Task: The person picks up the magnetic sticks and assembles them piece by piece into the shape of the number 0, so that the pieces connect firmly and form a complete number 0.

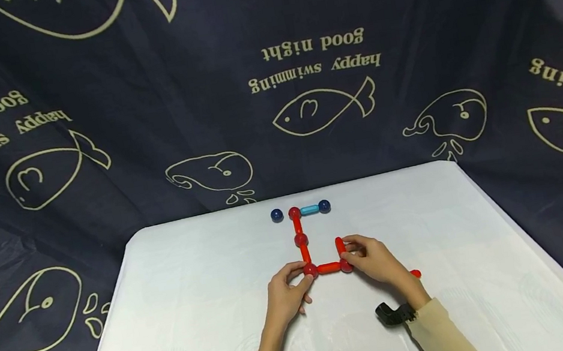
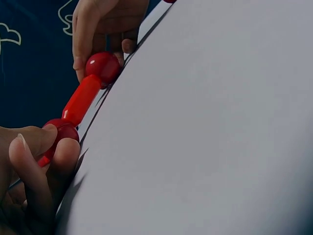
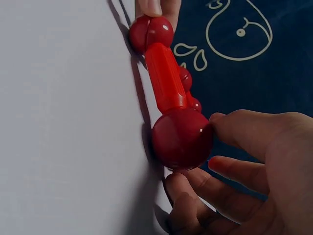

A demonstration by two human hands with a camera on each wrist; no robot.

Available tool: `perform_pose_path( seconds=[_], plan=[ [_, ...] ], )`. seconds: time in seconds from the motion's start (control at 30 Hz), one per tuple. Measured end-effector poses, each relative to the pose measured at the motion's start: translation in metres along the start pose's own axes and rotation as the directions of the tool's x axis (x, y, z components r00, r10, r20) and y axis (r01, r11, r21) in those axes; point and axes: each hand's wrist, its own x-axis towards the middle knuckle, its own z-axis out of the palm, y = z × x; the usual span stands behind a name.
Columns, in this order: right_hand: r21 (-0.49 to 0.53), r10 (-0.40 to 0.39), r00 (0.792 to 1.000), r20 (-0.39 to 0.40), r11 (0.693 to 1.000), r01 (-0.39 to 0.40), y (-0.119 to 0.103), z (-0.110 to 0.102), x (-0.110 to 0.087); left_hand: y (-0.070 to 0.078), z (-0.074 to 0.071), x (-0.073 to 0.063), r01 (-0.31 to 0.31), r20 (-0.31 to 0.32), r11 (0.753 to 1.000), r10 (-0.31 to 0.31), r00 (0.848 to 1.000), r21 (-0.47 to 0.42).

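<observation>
A chain of red balls and rods lies on the table, part of a ball-and-rod building toy. My left hand (image 1: 284, 296) pinches the red corner ball (image 2: 61, 131) between thumb and fingers. From that ball a red rod (image 3: 165, 76) runs right to another red ball (image 3: 182, 139). At this right end, my right hand (image 1: 375, 257) holds a short red rod (image 1: 340, 245) where it meets the ball; the thumb also touches the ball. Fingers partly hide this joint. Beyond my left hand, the chain continues through a middle red ball (image 1: 300, 239) to a far one (image 1: 294, 213).
A light blue rod (image 1: 310, 210) links the far red ball to a dark blue ball (image 1: 324, 206). Another dark blue ball (image 1: 276, 215) sits apart on the left. A red piece (image 1: 416, 273) shows partly behind my right forearm. Dark printed cloth (image 1: 184, 111) hangs behind the white table (image 1: 194, 285).
</observation>
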Motion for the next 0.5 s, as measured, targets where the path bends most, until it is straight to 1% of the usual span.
perform_pose_path(
  seconds=[0.2, 0.33, 0.43, 0.5],
  plan=[
    [0.011, -0.004, 1.0, 0.006, 1.0, 0.004, 0.0, 0.001, -0.014, 0.002, 0.001, -0.001, 0.001, 0.004, 1.0, -0.001, 1.0, 0.003],
    [0.008, -0.025, 1.0, 0.006, 1.0, 0.025, -0.001, 0.002, -0.018, 0.003, 0.0, -0.001, 0.002, 0.012, 1.0, -0.002, 1.0, -0.002],
    [0.005, -0.036, 0.999, -0.003, 0.999, 0.036, -0.002, 0.003, -0.018, 0.004, -0.002, 0.0, 0.001, 0.035, 1.0, -0.001, 0.999, 0.007],
    [0.0, -0.038, 0.999, -0.008, 0.999, 0.038, -0.002, 0.003, -0.018, 0.006, -0.005, 0.001, 0.002, 0.062, 1.0, -0.004, 0.998, 0.03]
  ],
)
